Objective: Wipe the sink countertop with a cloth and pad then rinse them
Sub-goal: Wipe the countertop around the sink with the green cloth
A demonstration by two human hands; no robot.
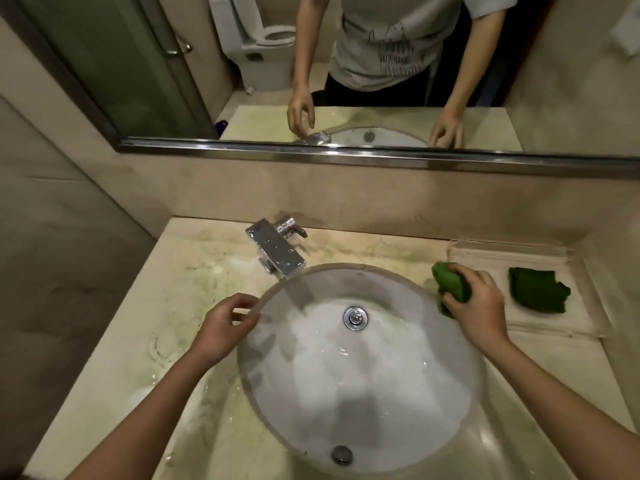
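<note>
My right hand (479,308) grips a light green cloth (450,280) pressed on the countertop (194,282) just right of the round white sink (360,375). A dark green scouring pad (538,289) lies apart on a white folded towel (540,317) further right. My left hand (227,325) hovers at the sink's left rim, fingers loosely curled and holding nothing. The marble countertop is wet, with puddles on the left side. The basin holds a film of water around the drain (355,317).
A chrome faucet (277,249) stands behind the sink at the back left. A mirror (346,71) above the backsplash reflects a person's torso and both hands. A wall bounds the counter on the left.
</note>
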